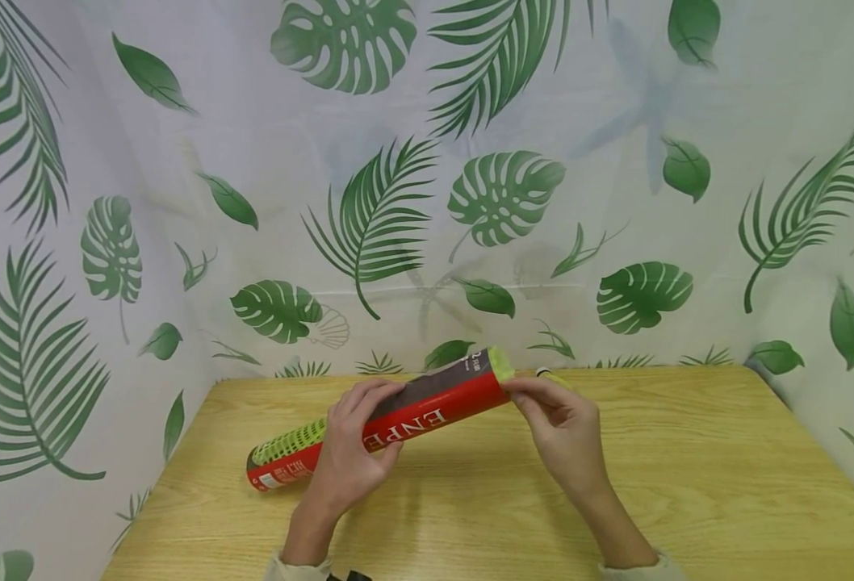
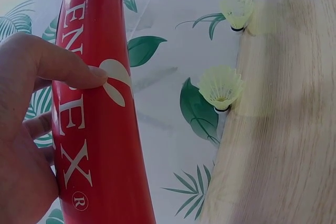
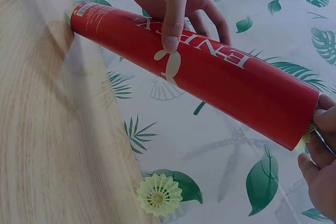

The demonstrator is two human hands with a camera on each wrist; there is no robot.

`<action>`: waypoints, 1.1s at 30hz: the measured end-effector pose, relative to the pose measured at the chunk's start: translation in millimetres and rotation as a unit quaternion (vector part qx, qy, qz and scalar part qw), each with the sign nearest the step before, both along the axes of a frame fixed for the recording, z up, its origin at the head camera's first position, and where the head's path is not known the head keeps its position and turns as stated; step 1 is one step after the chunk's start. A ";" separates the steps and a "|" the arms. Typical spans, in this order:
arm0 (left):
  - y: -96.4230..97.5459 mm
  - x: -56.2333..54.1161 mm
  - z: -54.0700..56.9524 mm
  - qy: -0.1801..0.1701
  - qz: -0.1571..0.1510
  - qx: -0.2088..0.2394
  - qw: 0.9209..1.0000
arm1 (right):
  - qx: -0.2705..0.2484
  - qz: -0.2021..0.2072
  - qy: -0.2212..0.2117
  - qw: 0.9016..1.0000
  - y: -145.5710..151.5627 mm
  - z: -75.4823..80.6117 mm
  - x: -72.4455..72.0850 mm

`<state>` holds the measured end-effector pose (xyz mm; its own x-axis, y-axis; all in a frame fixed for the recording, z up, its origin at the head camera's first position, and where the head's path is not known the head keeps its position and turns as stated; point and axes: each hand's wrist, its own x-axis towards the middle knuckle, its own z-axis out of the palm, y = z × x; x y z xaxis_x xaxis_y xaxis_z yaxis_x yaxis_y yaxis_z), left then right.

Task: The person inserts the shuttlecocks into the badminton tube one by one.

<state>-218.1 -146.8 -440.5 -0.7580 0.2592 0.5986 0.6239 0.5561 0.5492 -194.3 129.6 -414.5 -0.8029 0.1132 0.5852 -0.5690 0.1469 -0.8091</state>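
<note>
A long red shuttlecock tube point(image 1: 427, 411) with white lettering and a dark upper band slants up to the right in the head view, its lower left end close to the tabletop. My left hand point(image 1: 350, 448) grips it around the middle, fingers over the top and thumb on the near side. A yellow-green shuttlecock point(image 1: 500, 363) shows its skirt at the raised right end. My right hand point(image 1: 568, 428) pinches the skirt's edge there. In the right wrist view, only a bit of that skirt point(image 3: 310, 132) appears between the tube's mouth and the fingers.
Two yellow shuttlecocks, one nearer point(image 2: 221, 88) and one farther point(image 2: 237, 10), stand along the far edge of the wooden table point(image 1: 659, 476). In the head view my right hand partly covers a shuttlecock point(image 1: 558, 378). A leaf-printed cloth point(image 1: 427, 242) hangs behind.
</note>
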 end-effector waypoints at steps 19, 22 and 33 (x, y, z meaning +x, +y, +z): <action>-6.4 2.1 0.1 -0.001 -0.002 0.009 1.000 | -0.003 0.070 -0.009 0.998 -5.9 -3.1 2.3; -6.7 2.1 0.1 0.000 -0.002 0.010 1.000 | -0.001 0.069 -0.011 0.998 -6.5 -2.6 2.4; -4.5 -0.4 1.1 -0.002 -0.001 0.011 1.000 | 0.012 0.069 0.010 0.997 14.8 1.3 -4.8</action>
